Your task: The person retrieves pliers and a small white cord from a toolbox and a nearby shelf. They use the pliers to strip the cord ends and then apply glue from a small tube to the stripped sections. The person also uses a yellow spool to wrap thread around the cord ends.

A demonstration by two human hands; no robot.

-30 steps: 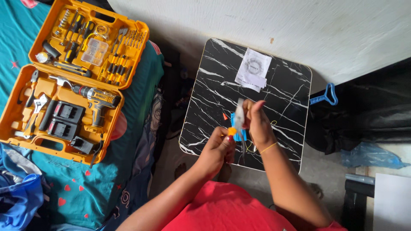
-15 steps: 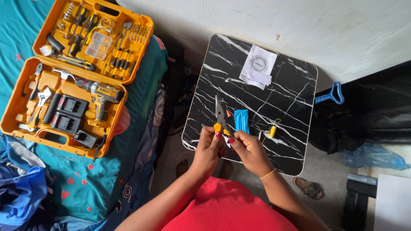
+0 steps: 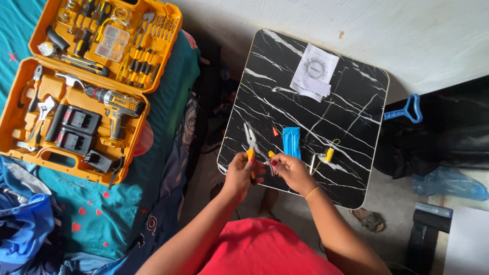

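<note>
- Pliers [image 3: 252, 145], orange-handled, are held over the near-left part of the black marbled worktop [image 3: 351, 97]; metal nose is pointed away from the person, twd the worktop's middle.
- Left hand [image 3: 238, 173] is closed round one orange handle; fingers curled, thumb on top.
- Right hand [image 3: 289, 170] is pinched at the other handle end, approx. level w/ the left hand; fingertips are bunched shut on it. Exact contact can't be told, too small.
- Handles are seen spread apart, so the pliers' nose stands slightly parted.
- Blue flat packet [image 3: 291, 141] is laid on the worktop just beside the pliers, to their right, not touched by either hand.
- Small orange cone-shaped piece [image 3: 275, 132] is seen between pliers' nose and the blue packet.
- Yellow-tipped wire piece [image 3: 328, 153] is laid further right, near the right hand but apart from it.
- White paper sheet [image 3: 316, 74] is laid at the far side of the worktop, well apart from the hands.
- Orange tool case [image 3: 76, 81] is lying open on the teal bed cover [image 3: 163, 153], left of the worktop; a cordless drill [image 3: 114, 109], batteries and small hand tools are held in its trays.
- Blue handle [image 3: 405, 112] is seen sticking out past the worktop's right edge.
</note>
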